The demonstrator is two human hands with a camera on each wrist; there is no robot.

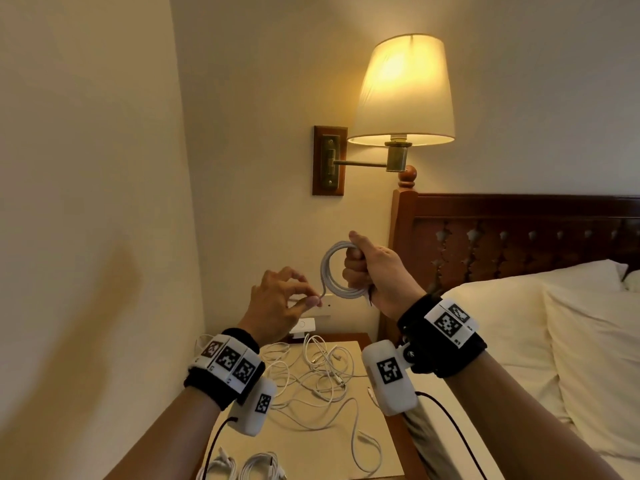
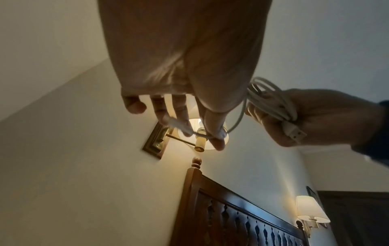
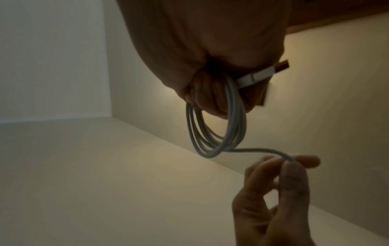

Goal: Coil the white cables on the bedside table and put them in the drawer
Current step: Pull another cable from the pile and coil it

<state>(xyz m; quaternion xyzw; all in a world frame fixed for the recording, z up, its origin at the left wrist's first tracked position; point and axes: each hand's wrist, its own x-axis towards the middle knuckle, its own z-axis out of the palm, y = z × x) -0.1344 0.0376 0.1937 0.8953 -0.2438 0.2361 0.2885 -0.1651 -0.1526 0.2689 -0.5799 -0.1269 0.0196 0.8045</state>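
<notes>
My right hand (image 1: 360, 268) is fisted round a white cable (image 1: 329, 268) wound into several loops, held up above the bedside table (image 1: 346, 441). In the right wrist view the coil (image 3: 212, 133) hangs from the fingers and a USB plug (image 3: 258, 75) sticks out beside them. My left hand (image 1: 304, 296) pinches the cable's free end just left of the coil; the left wrist view shows that end (image 2: 181, 128) between thumb and fingers. Several loose white cables (image 1: 318, 375) lie tangled on the table. Two coiled cables (image 1: 242, 467) rest at its near edge. No drawer is in view.
A lit wall lamp (image 1: 401, 95) hangs above the table. A dark wooden headboard (image 1: 512, 237) and a bed with white pillows (image 1: 554, 358) stand to the right. A wall (image 1: 86, 202) closes the left side. A white switch plate (image 1: 303, 325) sits behind the table.
</notes>
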